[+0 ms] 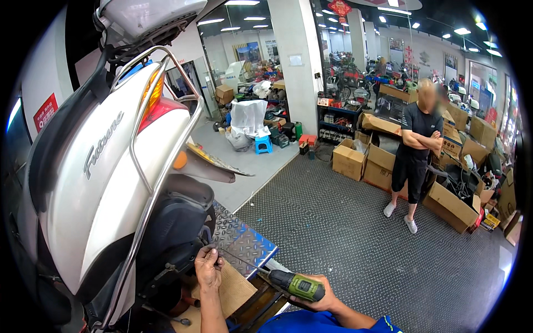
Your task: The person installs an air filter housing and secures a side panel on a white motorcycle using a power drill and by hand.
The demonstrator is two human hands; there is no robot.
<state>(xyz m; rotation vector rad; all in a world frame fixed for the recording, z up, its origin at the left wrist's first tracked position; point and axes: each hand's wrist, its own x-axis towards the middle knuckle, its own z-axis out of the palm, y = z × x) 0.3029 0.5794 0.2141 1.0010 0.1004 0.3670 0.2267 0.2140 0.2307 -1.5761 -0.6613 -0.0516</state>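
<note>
A white scooter [83, 205] with chrome side rails fills the left. My right hand [313, 297] grips a green and black cordless drill [297, 286], whose long thin bit [244, 261] points up-left toward the scooter's dark lower rear housing [175, 222]. My left hand [209, 266] has its fingers curled at the far end of that bit, beside the housing; whether it pinches the bit or a small part there is too small to tell. A cardboard sheet [233, 294] lies below my left hand.
The scooter rests by a steel tread-plate platform [261, 238]. A person [422, 150] stands with arms crossed at the right, on dark patterned flooring [311, 222]. Behind are cardboard boxes [347, 161], a tool cart [338, 119], a blue stool [264, 144] and a white pillar [294, 83].
</note>
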